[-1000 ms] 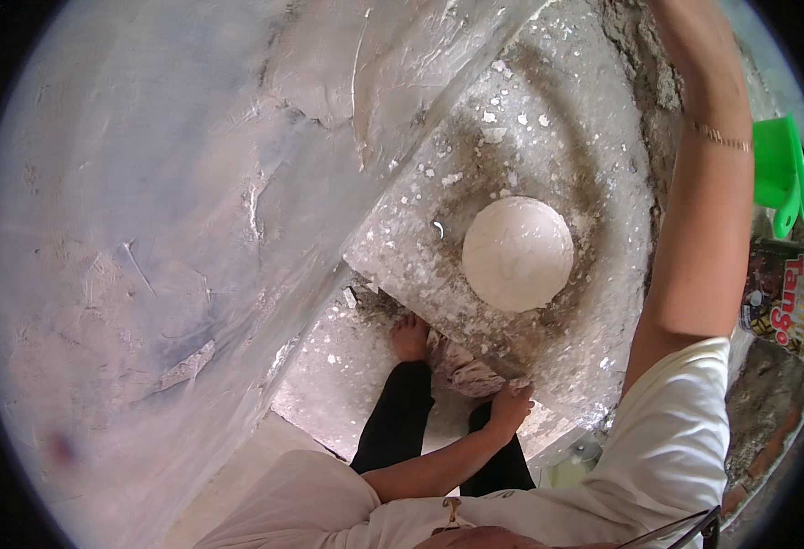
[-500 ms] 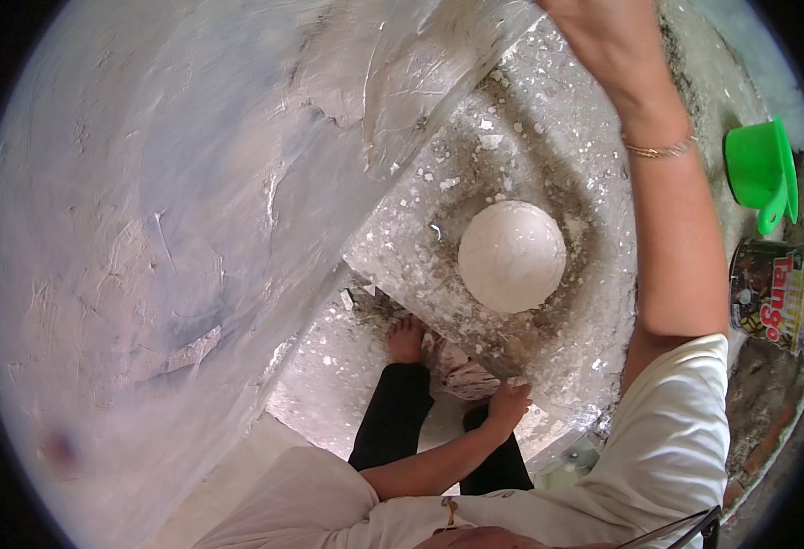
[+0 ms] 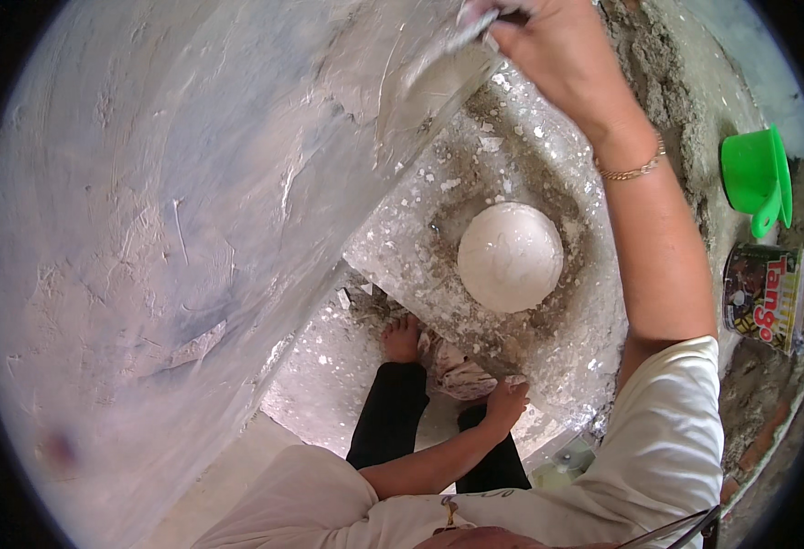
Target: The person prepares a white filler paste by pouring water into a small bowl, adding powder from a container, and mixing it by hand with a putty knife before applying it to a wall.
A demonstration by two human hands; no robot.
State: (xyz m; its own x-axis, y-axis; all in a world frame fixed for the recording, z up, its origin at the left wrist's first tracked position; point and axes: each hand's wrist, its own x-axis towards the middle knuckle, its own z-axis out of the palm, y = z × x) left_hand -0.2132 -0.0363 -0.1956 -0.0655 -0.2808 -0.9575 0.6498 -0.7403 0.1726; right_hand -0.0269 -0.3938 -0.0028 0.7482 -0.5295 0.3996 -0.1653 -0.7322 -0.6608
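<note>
High up, my right hand (image 3: 548, 46), a bracelet on its wrist, has its fingers closed round a thin whitish, blade-like tool (image 3: 464, 35), smeared by motion. The tool lies at the edge of a large pale grey plastered surface (image 3: 192, 183), marked with scratches and ridges. Down by my knee, my left hand (image 3: 508, 405) is curled closed; what it holds, if anything, I cannot make out. Between the two hands a smooth white dome-shaped object (image 3: 510, 258) sits on a rough, fleck-covered ledge (image 3: 402, 252).
At the right stand a green plastic dipper (image 3: 754, 174) and a dark printed tub (image 3: 766, 297). A crumpled pinkish-grey bundle (image 3: 461, 375) lies below the ledge, beside my bare foot (image 3: 402, 339). Rough grey masonry (image 3: 658, 73) runs along the right.
My right hand has come lower and to the left, bringing its fingers and the tool into sight along the plastered surface's edge. My left hand has hardly moved.
</note>
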